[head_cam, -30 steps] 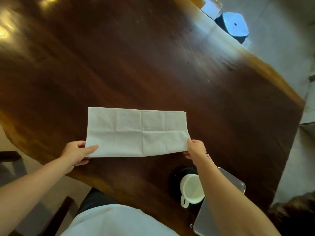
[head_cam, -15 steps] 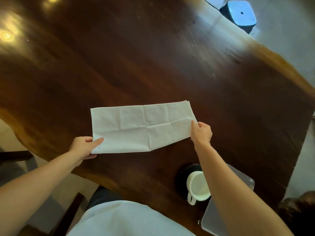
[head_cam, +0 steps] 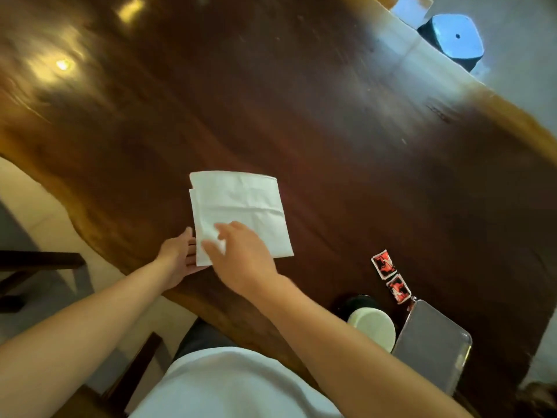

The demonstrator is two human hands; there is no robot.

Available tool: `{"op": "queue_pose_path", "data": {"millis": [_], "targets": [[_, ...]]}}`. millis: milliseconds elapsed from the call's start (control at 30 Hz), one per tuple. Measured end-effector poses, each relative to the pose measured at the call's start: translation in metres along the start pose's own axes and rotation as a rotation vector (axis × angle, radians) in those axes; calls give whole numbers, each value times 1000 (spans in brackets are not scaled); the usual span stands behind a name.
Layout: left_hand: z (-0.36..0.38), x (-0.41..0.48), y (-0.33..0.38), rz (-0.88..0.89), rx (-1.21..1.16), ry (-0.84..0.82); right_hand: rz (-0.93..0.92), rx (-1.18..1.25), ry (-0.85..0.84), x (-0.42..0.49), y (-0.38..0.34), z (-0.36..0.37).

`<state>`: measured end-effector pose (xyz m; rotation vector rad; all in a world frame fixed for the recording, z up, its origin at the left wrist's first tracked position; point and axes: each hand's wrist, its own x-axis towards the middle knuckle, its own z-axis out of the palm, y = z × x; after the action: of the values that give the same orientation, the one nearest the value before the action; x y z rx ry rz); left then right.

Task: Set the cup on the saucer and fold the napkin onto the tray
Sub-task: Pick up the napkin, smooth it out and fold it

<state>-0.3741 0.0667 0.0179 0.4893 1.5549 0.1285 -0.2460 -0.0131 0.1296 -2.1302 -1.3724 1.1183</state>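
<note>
**Napkin now folded in half, both hands at its near left corner**

The white cloth napkin [head_cam: 241,212] lies on the dark polished wooden table [head_cam: 331,116] as a rough square, where half a second ago it was a long strip stretched between the two hands. Its right end has been carried over onto the left, and the two layers show slightly offset at the far left corner.

The right hand [head_cam: 241,254] has crossed from the napkin's right end to its near left corner, fingers loosely curled with the thumb and forefinger pinching a blurred bit of cloth. The left hand [head_cam: 180,257] sits at the same corner as before, fingers extended and slipped just under the napkin's edge, supporting it rather than clamping it.

The white ceramic cup [head_cam: 373,327] stands on the dark round saucer [head_cam: 355,303] near the table's front edge, just beside the grey rectangular metal tray [head_cam: 431,345]. Two small red-and-black packets [head_cam: 390,276], previously hidden behind the right arm, now show beyond the tray. The napkin lies well apart from the tray.
</note>
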Motion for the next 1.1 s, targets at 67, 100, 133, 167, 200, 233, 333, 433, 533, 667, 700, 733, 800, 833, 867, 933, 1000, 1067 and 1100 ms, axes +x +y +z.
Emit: {"op": "queue_pose_path", "data": {"millis": [67,100,133,167,200,233,333,433,533,667,700,733,800,833,867,933,1000,1067,1100], "targets": [[-4,1,3,-55,-21,20,13,-61,-131,-9,-4,21],[-6,1,4,-58,1,6,24,-68,-173,-12,-2,26],[-8,3,3,-43,36,-7,37,-63,-205,-14,3,29],[-10,4,2,-20,77,-13,53,-58,-227,-15,9,30],[-11,4,0,7,126,-8,72,-63,-242,-16,17,28],[-12,6,-3,35,176,10,96,-72,-251,-16,25,26],[-13,15,-7,134,330,124,177,-66,-227,-10,47,13],[-10,21,4,307,622,266,244,-74,-153,11,62,-8],[-4,25,20,520,842,347,252,-86,-62,39,71,-27],[8,37,49,681,1025,400,194,-145,-3,86,82,-46],[10,38,56,702,1081,399,169,-181,6,96,84,-50],[10,41,63,719,1136,386,136,-232,13,107,86,-52],[9,46,73,763,1231,339,62,-361,13,128,89,-54],[7,48,76,787,1269,312,28,-422,3,137,90,-53],[6,50,79,809,1299,292,-4,-478,-17,144,91,-52],[2,52,85,840,1324,276,-48,-551,-76,157,95,-48],[0,52,89,889,1335,279,-54,-547,-99,164,100,-43],[-1,50,90,937,1353,271,-45,-494,-55,166,106,-39],[0,50,90,940,1355,260,-41,-471,-34,167,109,-39]]}}
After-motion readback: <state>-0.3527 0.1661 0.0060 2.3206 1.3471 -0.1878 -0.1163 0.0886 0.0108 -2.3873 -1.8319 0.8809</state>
